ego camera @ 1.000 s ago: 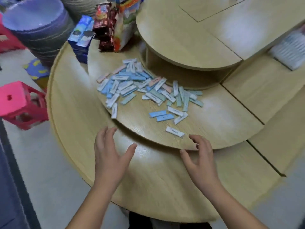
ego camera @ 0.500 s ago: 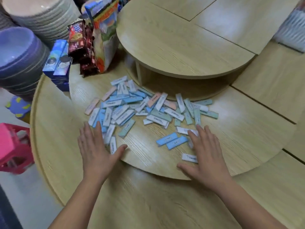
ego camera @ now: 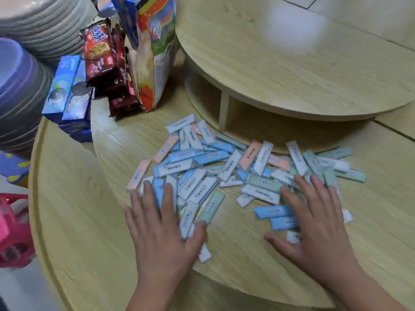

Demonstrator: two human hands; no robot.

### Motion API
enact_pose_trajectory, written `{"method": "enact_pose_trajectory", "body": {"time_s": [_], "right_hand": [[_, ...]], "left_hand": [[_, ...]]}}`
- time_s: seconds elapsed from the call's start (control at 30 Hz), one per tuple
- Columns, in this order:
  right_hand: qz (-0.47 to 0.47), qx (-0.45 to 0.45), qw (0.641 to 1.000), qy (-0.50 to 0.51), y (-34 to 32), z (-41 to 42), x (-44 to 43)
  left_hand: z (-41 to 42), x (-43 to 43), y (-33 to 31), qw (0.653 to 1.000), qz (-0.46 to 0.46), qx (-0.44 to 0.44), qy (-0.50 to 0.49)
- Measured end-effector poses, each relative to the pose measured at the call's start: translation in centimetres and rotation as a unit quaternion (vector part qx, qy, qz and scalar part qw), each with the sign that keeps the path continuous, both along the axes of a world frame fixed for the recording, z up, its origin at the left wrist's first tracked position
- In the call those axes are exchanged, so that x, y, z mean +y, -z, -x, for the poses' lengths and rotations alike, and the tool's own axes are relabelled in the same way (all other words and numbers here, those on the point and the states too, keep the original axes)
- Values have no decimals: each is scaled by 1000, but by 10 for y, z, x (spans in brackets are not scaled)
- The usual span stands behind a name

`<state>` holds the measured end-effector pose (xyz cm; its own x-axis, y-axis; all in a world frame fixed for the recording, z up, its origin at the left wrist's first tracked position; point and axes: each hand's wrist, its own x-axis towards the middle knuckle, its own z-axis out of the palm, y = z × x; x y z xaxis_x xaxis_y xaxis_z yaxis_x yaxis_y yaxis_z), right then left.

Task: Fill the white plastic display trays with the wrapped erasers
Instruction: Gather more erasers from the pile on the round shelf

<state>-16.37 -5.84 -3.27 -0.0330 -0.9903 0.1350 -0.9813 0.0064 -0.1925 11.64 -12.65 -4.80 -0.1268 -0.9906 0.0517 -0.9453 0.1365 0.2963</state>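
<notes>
Two hands, the left hand (ego camera: 161, 230) and the right hand (ego camera: 314, 230), lie on one heap of wrapped erasers (ego camera: 224, 167), several dozen in blue, white, green and pink (too overlapped for an exact count). Behind it stand two red biscuit packs (ego camera: 101, 55), one large snack bag (ego camera: 155, 52) and two blue boxes (ego camera: 67, 88) side by side.

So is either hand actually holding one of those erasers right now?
No. Both the left hand and the right hand lie flat and open, palms down, on the edges of the eraser pile; nothing is gripped.
</notes>
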Motion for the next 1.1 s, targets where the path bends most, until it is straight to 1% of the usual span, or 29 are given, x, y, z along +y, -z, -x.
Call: {"method": "enact_pose_trajectory", "body": {"time_s": [0.07,0.2,0.23,0.3,0.37,0.43,0.47,0.53,0.6,0.73,0.93,1.1], "right_hand": [[12,6,1000,8,-2,-10,-8],[60,-3,998,12,-3,-38,-16],[75,-9,997,9,-2,-48,-16],[97,-27,995,-4,-1,-74,-15],[102,-40,994,-19,0,-104,-18],[89,-36,995,-22,1,-128,-27],[77,-28,996,-20,3,-136,-33],[52,-8,999,-15,5,-145,-44],[36,-5,999,-3,6,-144,-53],[23,-9,999,30,6,-127,-56],[8,-5,999,48,6,-113,-58],[-20,-1,999,30,5,-111,-64]], "left_hand": [[8,-5,-1,1000,6,-19,16],[23,-17,-5,998,26,-29,39],[24,-19,-6,998,35,-18,43],[16,-21,-8,997,62,35,44],[-2,-27,-9,993,80,90,15],[-23,-40,-10,991,78,105,-17],[-30,-48,-10,993,59,99,-25],[-34,-62,-10,997,0,76,-22],[-29,-67,-8,998,-29,51,-2],[-19,-68,-6,999,-21,31,33],[1,-70,-10,998,-2,42,55],[3,-71,-7,997,10,45,67]]}}
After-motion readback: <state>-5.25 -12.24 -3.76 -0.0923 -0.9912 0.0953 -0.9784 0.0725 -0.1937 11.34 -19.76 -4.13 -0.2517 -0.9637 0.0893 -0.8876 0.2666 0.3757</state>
